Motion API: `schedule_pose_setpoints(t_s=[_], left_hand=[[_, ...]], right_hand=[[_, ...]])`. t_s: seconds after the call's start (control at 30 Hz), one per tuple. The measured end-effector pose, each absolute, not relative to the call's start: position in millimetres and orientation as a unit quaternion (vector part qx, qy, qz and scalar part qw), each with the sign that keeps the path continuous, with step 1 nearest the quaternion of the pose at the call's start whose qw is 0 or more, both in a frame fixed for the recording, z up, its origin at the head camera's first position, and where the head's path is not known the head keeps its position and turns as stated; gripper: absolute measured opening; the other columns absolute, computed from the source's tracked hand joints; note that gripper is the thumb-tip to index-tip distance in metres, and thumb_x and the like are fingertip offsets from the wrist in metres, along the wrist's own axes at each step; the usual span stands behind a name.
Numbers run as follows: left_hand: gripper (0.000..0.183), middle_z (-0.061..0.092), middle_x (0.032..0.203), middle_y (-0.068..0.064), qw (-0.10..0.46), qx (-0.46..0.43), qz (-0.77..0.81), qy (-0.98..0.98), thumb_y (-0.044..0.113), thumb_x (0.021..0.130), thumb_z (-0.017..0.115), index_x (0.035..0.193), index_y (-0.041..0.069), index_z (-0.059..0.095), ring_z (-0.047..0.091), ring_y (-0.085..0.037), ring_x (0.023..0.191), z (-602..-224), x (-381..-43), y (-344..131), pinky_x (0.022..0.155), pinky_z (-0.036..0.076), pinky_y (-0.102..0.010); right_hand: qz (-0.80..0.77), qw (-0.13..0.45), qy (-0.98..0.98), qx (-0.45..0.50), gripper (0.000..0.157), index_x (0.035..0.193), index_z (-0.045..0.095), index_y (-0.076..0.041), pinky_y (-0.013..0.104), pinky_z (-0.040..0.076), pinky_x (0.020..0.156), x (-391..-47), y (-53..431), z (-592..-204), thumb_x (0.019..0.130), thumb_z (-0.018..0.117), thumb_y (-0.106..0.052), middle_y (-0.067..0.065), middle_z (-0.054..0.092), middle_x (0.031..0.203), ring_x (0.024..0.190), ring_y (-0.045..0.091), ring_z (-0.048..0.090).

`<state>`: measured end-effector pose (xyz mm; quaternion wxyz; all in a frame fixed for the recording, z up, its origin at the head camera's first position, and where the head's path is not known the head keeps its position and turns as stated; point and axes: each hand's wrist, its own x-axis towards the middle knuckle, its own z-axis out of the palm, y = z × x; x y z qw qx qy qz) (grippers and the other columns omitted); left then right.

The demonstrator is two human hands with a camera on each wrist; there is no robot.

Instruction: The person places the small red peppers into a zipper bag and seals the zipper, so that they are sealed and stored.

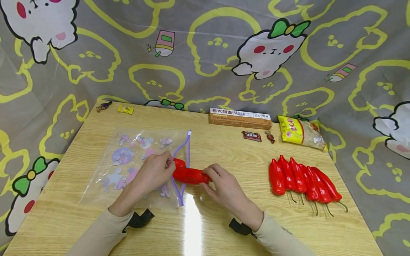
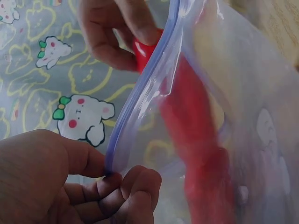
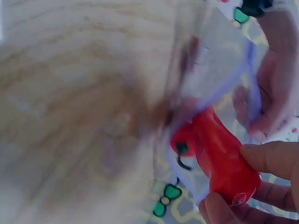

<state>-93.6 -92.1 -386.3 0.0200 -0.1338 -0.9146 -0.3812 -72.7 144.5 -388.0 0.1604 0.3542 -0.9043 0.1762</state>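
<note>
A clear zip bag (image 1: 109, 167) with purple edging and cartoon prints lies on the table, its mouth parted toward the right. My left hand (image 1: 155, 170) pinches the purple rim of that mouth, also plain in the left wrist view. With thumb and fingers, my right hand (image 1: 225, 185) grips a red pepper (image 1: 192, 176) by one end; its other end reaches into the opening. Beside it a second red pepper (image 3: 181, 140) with a green-black stem sits at the bag's mouth. How far each goes inside is partly hidden by the left hand.
Several red peppers (image 1: 305, 181) lie in a row at the right. Behind them stand a pasta box (image 1: 240, 119), a yellow food packet (image 1: 301, 133), a dark red wrapped snack (image 1: 251, 136) and a small candy (image 1: 270, 137). A yellow wrapped candy (image 1: 125, 109) lies back left.
</note>
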Motion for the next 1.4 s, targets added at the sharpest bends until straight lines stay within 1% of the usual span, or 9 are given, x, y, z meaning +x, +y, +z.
schedule_pose_setpoints(t_s=[0.13, 0.27, 0.43, 0.67, 0.87, 1.0, 1.1, 1.27, 1.4], left_hand=[[0.010, 0.039, 0.051, 0.005, 0.024, -0.141, -0.374, -0.916, 0.010, 0.083, 0.051, 0.074, 0.011, 0.051, 0.037, -0.007, 0.041, -386, -94, -92, 0.037, 0.029, -0.021], [0.010, 0.039, 0.052, 0.004, 0.026, -0.152, -0.364, -0.919, 0.010, 0.083, 0.051, 0.074, 0.010, 0.050, 0.037, -0.007, 0.042, -386, -94, -91, 0.038, 0.029, -0.022], [0.010, 0.041, 0.054, 0.003, 0.017, -0.145, -0.365, -0.919, 0.011, 0.084, 0.051, 0.074, 0.010, 0.051, 0.038, -0.007, 0.042, -386, -94, -90, 0.036, 0.029, -0.021], [0.010, 0.041, 0.052, 0.003, 0.017, -0.136, -0.374, -0.917, 0.010, 0.083, 0.050, 0.074, 0.010, 0.051, 0.038, -0.007, 0.041, -385, -95, -90, 0.036, 0.028, -0.021], [0.009, 0.042, 0.052, 0.003, 0.008, -0.125, -0.371, -0.920, 0.012, 0.084, 0.050, 0.074, 0.010, 0.051, 0.039, -0.007, 0.041, -383, -95, -89, 0.036, 0.029, -0.022], [0.009, 0.044, 0.053, 0.003, 0.001, -0.118, -0.367, -0.923, 0.012, 0.083, 0.050, 0.075, 0.010, 0.051, 0.041, -0.008, 0.041, -382, -94, -90, 0.037, 0.031, -0.023], [0.008, 0.048, 0.051, 0.004, -0.016, -0.107, -0.377, -0.920, 0.013, 0.084, 0.050, 0.077, 0.010, 0.051, 0.045, -0.008, 0.040, -382, -94, -90, 0.037, 0.034, -0.025], [0.009, 0.052, 0.048, 0.004, -0.050, -0.084, -0.398, -0.912, 0.015, 0.085, 0.049, 0.078, 0.010, 0.050, 0.050, -0.008, 0.038, -381, -93, -89, 0.037, 0.038, -0.027], [0.011, 0.053, 0.049, 0.003, -0.065, -0.076, -0.406, -0.908, 0.015, 0.086, 0.050, 0.077, 0.009, 0.050, 0.051, -0.009, 0.038, -381, -93, -89, 0.037, 0.039, -0.028]], right_hand=[[0.165, 0.161, -0.903, 0.362, 0.028, 0.095, 0.060, -0.008, 0.021, 0.049, 0.062, -74, 132, -396, 0.073, 0.075, -0.015, 0.002, 0.058, 0.090, 0.072, 0.008, 0.056], [0.166, 0.140, -0.906, 0.363, 0.026, 0.099, 0.060, -0.008, 0.021, 0.048, 0.059, -75, 122, -401, 0.076, 0.070, -0.016, 0.002, 0.056, 0.091, 0.069, 0.008, 0.054], [0.161, 0.124, -0.908, 0.367, 0.029, 0.102, 0.060, -0.009, 0.021, 0.046, 0.055, -77, 113, -402, 0.073, 0.065, -0.013, 0.002, 0.055, 0.093, 0.067, 0.007, 0.053], [0.134, 0.140, -0.901, 0.388, 0.024, 0.097, 0.062, -0.012, 0.024, 0.046, 0.062, -85, 100, -402, 0.077, 0.071, -0.021, -0.002, 0.060, 0.090, 0.074, 0.011, 0.054], [0.121, 0.144, -0.900, 0.392, 0.023, 0.094, 0.064, -0.012, 0.026, 0.043, 0.064, -91, 93, -407, 0.076, 0.073, -0.023, -0.004, 0.060, 0.084, 0.073, 0.012, 0.054], [0.106, 0.162, -0.895, 0.401, 0.019, 0.089, 0.063, -0.014, 0.026, 0.042, 0.060, -94, 89, -412, 0.076, 0.073, -0.023, -0.004, 0.060, 0.080, 0.069, 0.014, 0.053], [0.091, 0.171, -0.893, 0.407, 0.017, 0.087, 0.062, -0.015, 0.027, 0.042, 0.059, -95, 84, -414, 0.075, 0.073, -0.022, -0.004, 0.061, 0.080, 0.068, 0.015, 0.053], [0.065, 0.165, -0.898, 0.403, 0.018, 0.091, 0.063, -0.015, 0.027, 0.042, 0.059, -96, 78, -414, 0.075, 0.071, -0.016, -0.003, 0.063, 0.084, 0.072, 0.016, 0.055], [0.049, 0.158, -0.903, 0.398, 0.019, 0.092, 0.061, -0.015, 0.027, 0.042, 0.058, -97, 76, -414, 0.076, 0.070, -0.016, -0.002, 0.063, 0.084, 0.072, 0.016, 0.055]])
